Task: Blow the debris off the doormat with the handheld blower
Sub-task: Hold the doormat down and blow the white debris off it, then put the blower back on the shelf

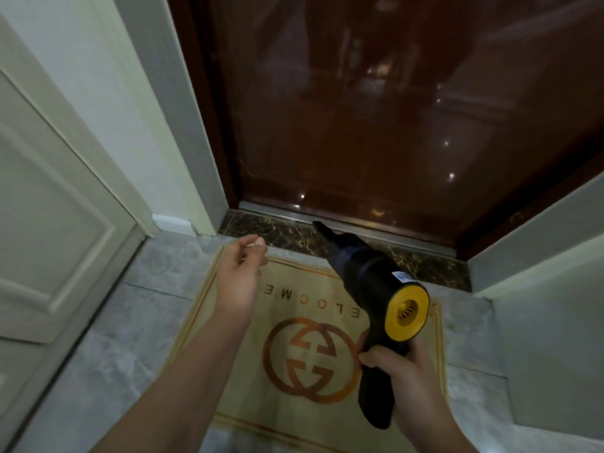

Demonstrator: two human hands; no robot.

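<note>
A beige doormat [261,380] with an orange interlocked-ring logo and orange border lies on the floor before the door. My right hand [405,377] grips the handle of a black handheld blower [369,276] with a yellow rear intake. Its narrow nozzle points forward and left, over the mat's far edge toward the threshold. My left hand [240,276] hovers above the mat's far left corner, fingers loosely curled with the fingertips together; whether it pinches anything I cannot tell. No debris is plainly visible on the mat.
A glossy dark brown door [376,109] stands shut straight ahead, with a dark marble threshold [284,235] under it. A pale panelled door [55,207] is at the left and a grey wall [549,289] at the right. Grey floor tiles [137,322] surround the mat.
</note>
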